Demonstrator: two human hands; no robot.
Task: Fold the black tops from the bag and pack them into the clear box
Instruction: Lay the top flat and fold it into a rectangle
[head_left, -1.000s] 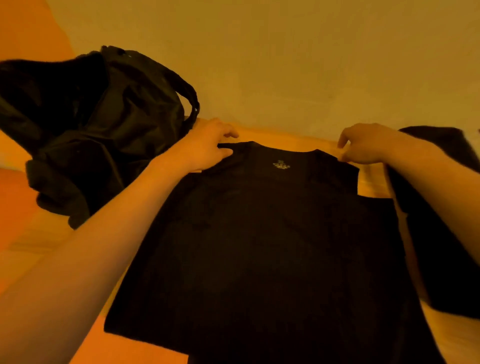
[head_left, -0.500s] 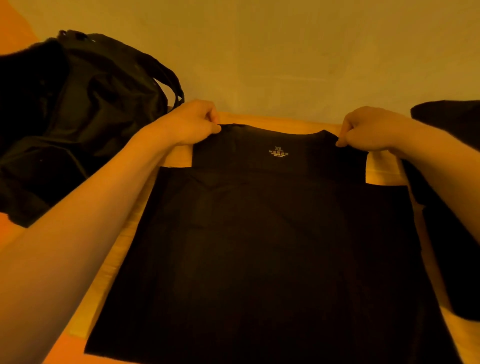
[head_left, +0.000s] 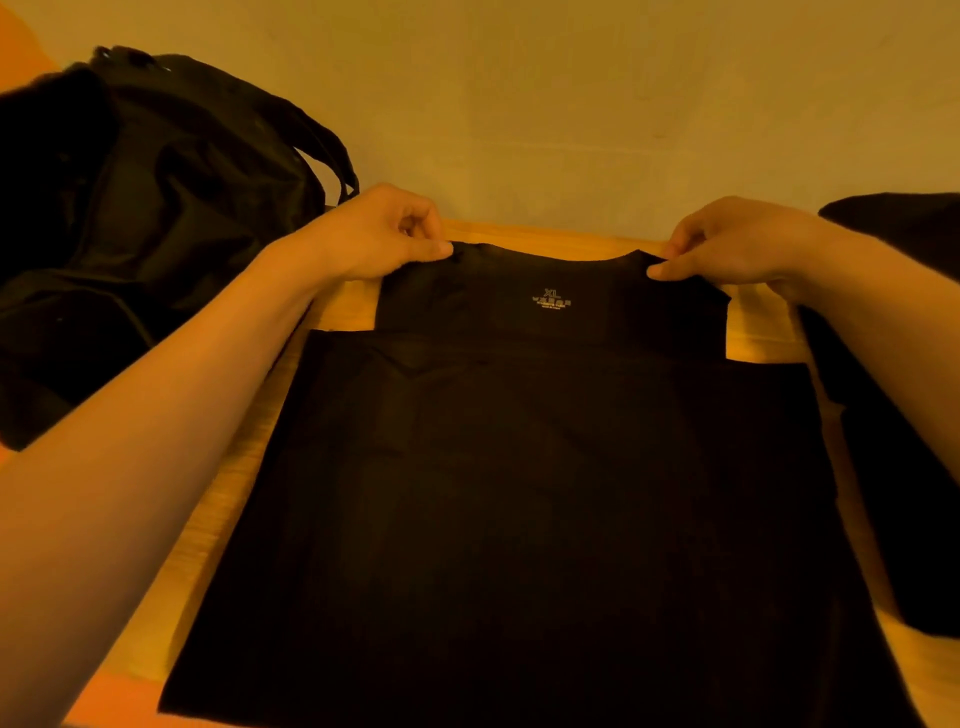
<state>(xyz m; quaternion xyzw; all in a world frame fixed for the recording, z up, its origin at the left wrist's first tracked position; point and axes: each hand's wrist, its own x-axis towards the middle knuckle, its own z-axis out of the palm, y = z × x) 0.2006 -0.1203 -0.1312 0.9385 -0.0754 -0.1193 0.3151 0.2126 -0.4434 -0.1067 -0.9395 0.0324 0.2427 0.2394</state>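
- A black top (head_left: 545, 493) lies spread flat on a wooden table (head_left: 223, 519), its neck end toward the wall and its hem running off the near edge of the view.
- A pale size label (head_left: 552, 300) reading XL sits just below the neckline.
- The left hand (head_left: 384, 234) pinches the top's left shoulder corner between thumb and curled fingers.
- The right hand (head_left: 737, 241) pinches the top's right shoulder corner the same way, thumb laid on the cloth.
- Both forearms reach over the top's side edges.
- Bare strips of table show beside the top's shoulders and along its left side.
- A black bag (head_left: 156, 208) slumps on the table to the left of the top, one strap arching near the left hand.
- More dark cloth (head_left: 893, 415) lies to the right of the top, partly under the right forearm.
- A plain pale wall (head_left: 571, 104) rises just behind the top's neckline, at the table's far edge.
- Warm orange light tints everything.
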